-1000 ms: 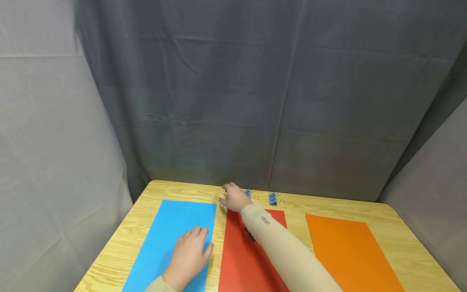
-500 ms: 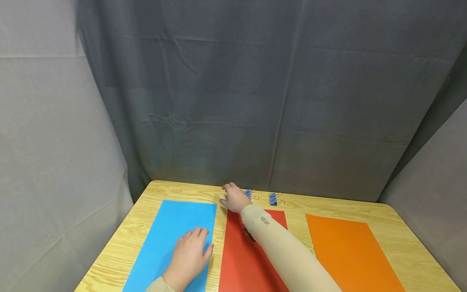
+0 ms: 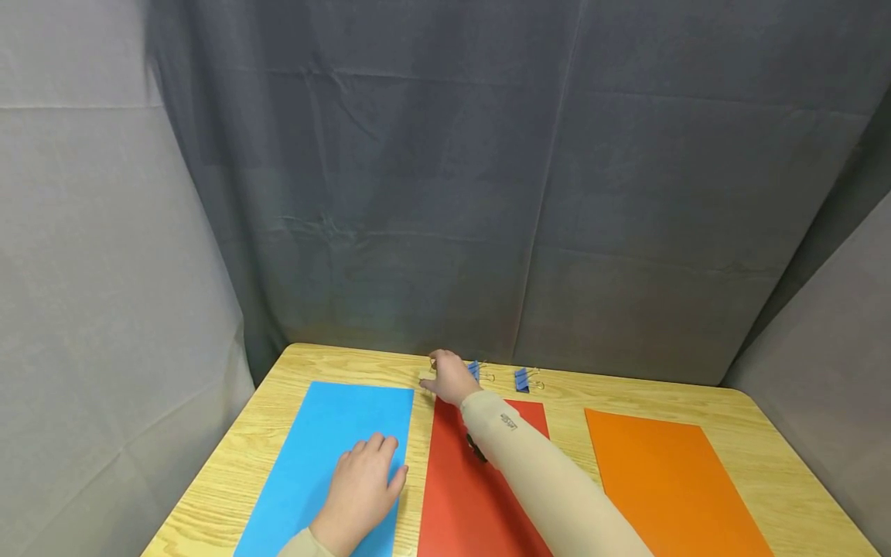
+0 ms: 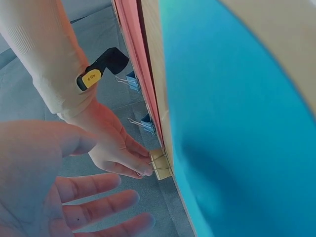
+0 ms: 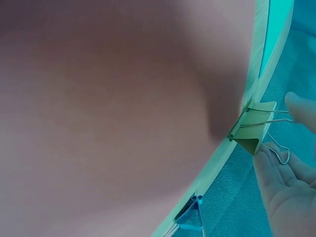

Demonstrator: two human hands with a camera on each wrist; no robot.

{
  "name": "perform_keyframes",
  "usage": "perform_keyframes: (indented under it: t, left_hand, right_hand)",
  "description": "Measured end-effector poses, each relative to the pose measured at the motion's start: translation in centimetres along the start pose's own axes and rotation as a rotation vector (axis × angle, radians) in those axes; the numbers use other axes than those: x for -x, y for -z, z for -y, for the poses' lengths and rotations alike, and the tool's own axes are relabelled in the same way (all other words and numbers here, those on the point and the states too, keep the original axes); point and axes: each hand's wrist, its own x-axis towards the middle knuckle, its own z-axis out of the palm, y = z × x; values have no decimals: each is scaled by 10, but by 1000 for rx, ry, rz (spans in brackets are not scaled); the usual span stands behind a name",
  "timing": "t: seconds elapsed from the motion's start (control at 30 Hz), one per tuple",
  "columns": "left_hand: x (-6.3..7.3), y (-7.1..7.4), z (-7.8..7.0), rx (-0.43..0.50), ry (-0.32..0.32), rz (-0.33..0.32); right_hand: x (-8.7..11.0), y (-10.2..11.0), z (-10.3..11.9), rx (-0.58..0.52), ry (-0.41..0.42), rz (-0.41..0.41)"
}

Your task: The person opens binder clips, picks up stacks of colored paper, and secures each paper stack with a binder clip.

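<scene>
My right hand (image 3: 454, 379) is at the far edge of the table, beside a yellow binder clip (image 3: 426, 375). In the right wrist view the clip (image 5: 256, 124) has its wire handles spread apart. The thumb is by the upper handle and the fingers lie against the lower one, with a gap between thumb and fingers. My left hand (image 3: 358, 483) is over the blue sheet (image 3: 362, 410), fingers loosely extended, holding nothing; its palm and fingers (image 4: 101, 210) show large in the left wrist view. Two blue binder clips (image 3: 523, 380) stand to the right of my right hand.
A red sheet (image 3: 452, 480) lies in the middle, partly under my right forearm. To the right lies an orange sheet (image 3: 675, 480). The wooden table (image 3: 571, 398) ends at a dark grey curtain (image 3: 418, 193), with light cloth at both sides.
The right hand's fingers have shifted slightly right, so more of the yellow binder clip shows. The left hand, the sheets and the blue clips have stayed put.
</scene>
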Motion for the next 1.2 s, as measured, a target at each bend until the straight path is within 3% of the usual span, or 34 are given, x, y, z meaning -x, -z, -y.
perform_keyframes:
  t: [0.77, 1.2]
  left_hand:
    - [0, -1, -1, -7, -8, -22]
    - [-2, -5, -1, -11, -19, -34]
  right_hand:
    - [7, 6, 3, 63, 13, -3]
    - [14, 14, 5, 19, 54, -88]
